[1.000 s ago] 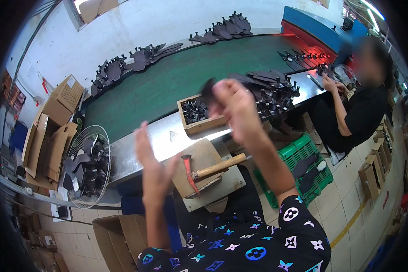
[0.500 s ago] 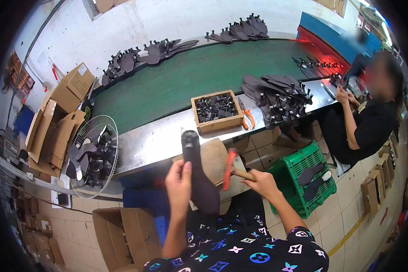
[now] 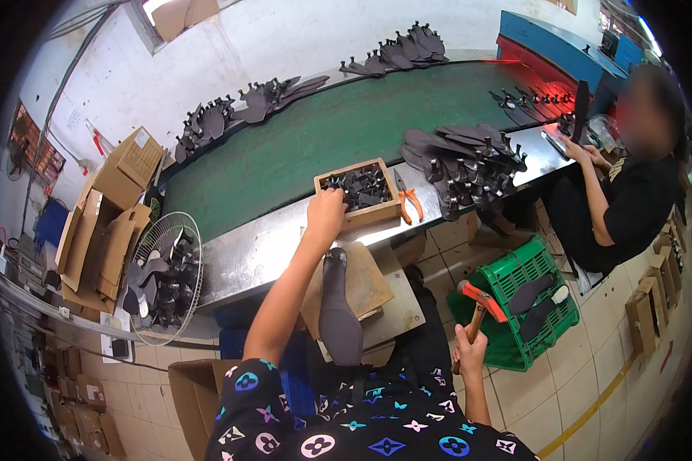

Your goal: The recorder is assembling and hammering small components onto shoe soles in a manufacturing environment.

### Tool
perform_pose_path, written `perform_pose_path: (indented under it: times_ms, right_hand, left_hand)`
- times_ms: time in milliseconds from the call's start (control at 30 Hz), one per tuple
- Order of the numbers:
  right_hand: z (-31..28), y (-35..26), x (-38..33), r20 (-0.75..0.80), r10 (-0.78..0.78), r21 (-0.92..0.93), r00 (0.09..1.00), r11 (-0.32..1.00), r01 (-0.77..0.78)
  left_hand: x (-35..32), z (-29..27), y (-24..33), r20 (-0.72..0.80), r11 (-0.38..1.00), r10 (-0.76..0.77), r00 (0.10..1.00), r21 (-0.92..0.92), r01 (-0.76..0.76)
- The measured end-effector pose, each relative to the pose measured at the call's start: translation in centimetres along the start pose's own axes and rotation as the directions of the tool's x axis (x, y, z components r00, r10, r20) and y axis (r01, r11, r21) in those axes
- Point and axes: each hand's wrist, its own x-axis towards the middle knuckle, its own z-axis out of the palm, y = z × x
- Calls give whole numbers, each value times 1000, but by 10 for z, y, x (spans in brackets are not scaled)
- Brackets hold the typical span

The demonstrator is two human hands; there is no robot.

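Note:
My left hand [image 3: 327, 209] reaches into a wooden box [image 3: 371, 219] of small black blocks [image 3: 365, 188], likely heel pieces. Its back faces up, and its fingertips are hidden among the blocks. In my right hand [image 3: 469, 349] is a hammer [image 3: 480, 301] with a red head and wooden handle, raised to the right of my lap. Between my arms a dark grey shoe sole [image 3: 340, 326] lies on a worn brown board [image 3: 373, 283], its narrow end pointing away from me. Neither hand touches this sole.
Orange-handled pliers [image 3: 411, 206] lie beside the box. Stacked soles [image 3: 465, 165] rest on the metal edge, with more along the green belt [image 3: 284, 146]. A wire basket [image 3: 196, 288] stands left, a green crate [image 3: 507, 346] right. A co-worker [image 3: 627, 192] sits at the right.
My left hand has let go of the sole, now lying on the board, and moved up to the box. My right hand has carried the hammer right and down, away from the board.

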Motion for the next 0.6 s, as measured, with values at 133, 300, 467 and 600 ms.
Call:
perform_pose_path:
  times_ms: [133,300,467,600]
  right_hand:
    - [3,-8,8,30,-84,-113,996,990,86]
    - [17,-22,16,103,-115,-84,988,989,124]
    - [37,-45,30,149,-151,-113,977,979,168]
    - [67,-82,32,241,-237,-46,941,966,255]
  left_hand:
    - [18,18,-21,273,997,-72,959,8,73]
    - [11,9,-23,213,971,-42,976,-222,90]
    - [1,-20,-19,108,796,-321,941,-508,330]
    - [-12,-41,-16,-72,739,-386,920,-621,262]
